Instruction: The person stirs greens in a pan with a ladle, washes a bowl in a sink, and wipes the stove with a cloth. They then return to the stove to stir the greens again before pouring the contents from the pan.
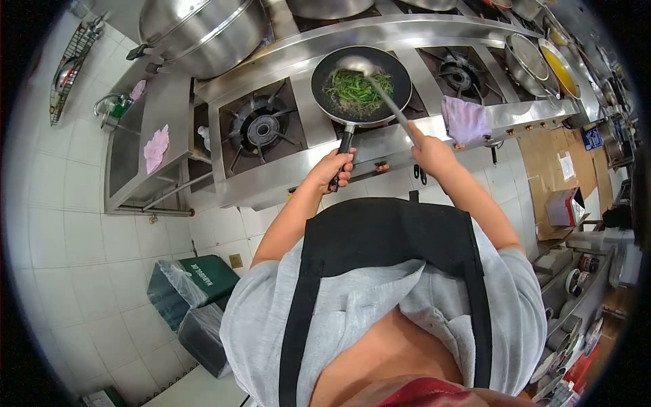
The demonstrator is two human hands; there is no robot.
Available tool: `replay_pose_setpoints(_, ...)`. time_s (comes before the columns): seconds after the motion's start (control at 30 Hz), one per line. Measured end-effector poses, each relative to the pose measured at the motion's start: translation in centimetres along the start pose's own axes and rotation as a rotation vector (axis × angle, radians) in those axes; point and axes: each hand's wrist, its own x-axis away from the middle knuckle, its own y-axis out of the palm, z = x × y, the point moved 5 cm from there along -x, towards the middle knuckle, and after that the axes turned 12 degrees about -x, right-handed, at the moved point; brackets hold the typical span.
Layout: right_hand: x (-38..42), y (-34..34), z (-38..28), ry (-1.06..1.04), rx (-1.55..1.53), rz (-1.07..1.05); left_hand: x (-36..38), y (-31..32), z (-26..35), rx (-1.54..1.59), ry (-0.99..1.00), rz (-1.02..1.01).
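Note:
A black frying pan sits over a burner in the middle of the steel stove. Chopped green vegetables lie in it, with small pale bits along their near side. My left hand is closed around the pan's black handle, which points toward me. In my right hand is the long handle of a metal ladle. The ladle's bowl is inside the pan, at the far edge of the greens.
Bare burners flank the pan, one at left and one at right. A purple cloth hangs over the stove's front edge. Large steel pots stand back left, metal bowls at right. Green bins are behind my left side.

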Motion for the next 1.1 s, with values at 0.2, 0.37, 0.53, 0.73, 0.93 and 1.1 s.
replay_pose_setpoints(0.2, 6.3, -6.1, 1.8, -0.161, 0.382, -0.052, -0.3, -2.0, -0.3, 0.002, -0.023, -0.037)
replay_pose_setpoints(0.37, 6.6, -7.1, 2.3, -0.021, 0.482, 0.010, -1.2, -2.6, -0.4, 0.349, -0.197, -0.194)
replay_pose_setpoints(0.53, 1.8, -2.7, 0.4, -0.043, 0.295, 0.211, -2.4, -2.4, -0.5, 0.283, -0.260, -0.307)
replay_pose_setpoints(0.73, 9.6, -4.9, -0.3, 0.140, 0.193, 0.026, -2.3, -3.2, 1.2, 0.101, -0.191, -0.287)
replay_pose_setpoints(0.93, 14.7, -7.4, 0.0, 0.176, 0.030, 0.138, -1.5, -0.7, 2.0, -0.185, -0.117, -0.219)
replay_pose_setpoints(1.1, 14.1, -6.2, 2.7, 0.282, 0.097, 0.300, -0.3, 5.6, 2.5, -0.323, -0.061, -0.252)
